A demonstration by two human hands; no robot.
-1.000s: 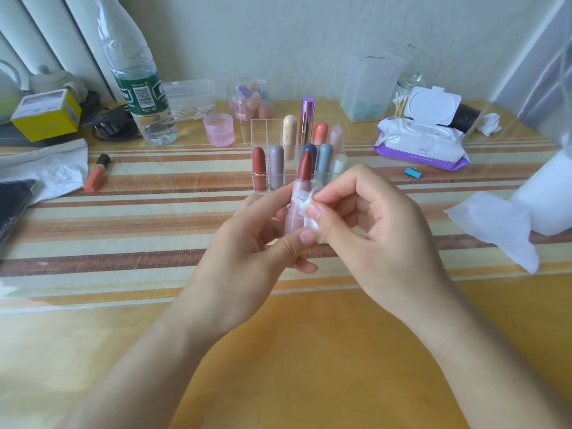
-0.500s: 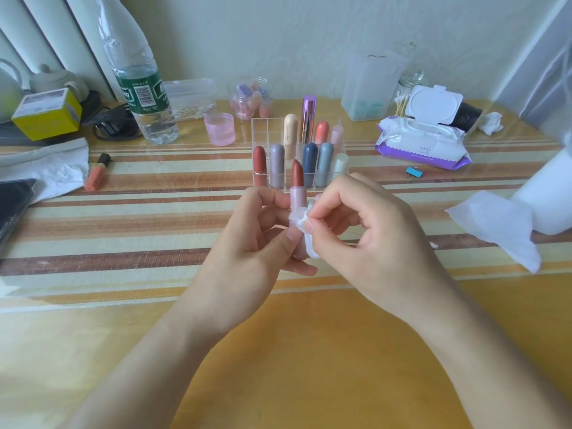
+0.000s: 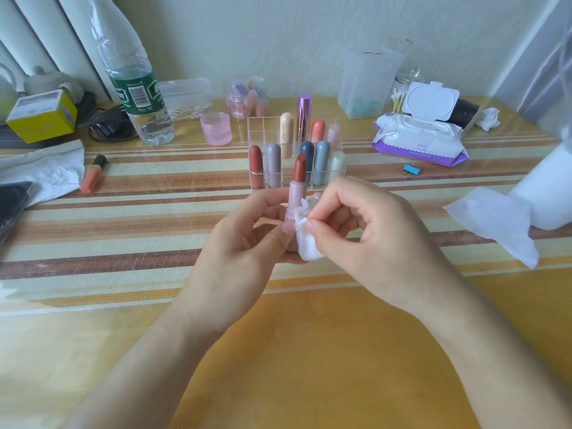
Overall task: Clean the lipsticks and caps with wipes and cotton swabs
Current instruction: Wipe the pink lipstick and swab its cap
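Holding with the left hand (image 3: 241, 249) a pink-tubed lipstick (image 3: 293, 196), fingers and thumb curled round its lower half. Pinching with the right hand (image 3: 371, 233) a crumpled white wipe (image 3: 306, 239) against the tube's 3 o'clock side. Held at centre, long axis upright, brown-red bullet pointing to 12 o'clock, before the clear organizer (image 3: 254, 131). Tube base hidden behind thumb and wipe.

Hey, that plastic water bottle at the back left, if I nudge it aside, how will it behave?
The water bottle looks mostly empty, with water visible only below the label, so probably light. It is tall and narrow, so a high push may tip it. Its dented upper wall suggests thin plastic that yields when squeezed.
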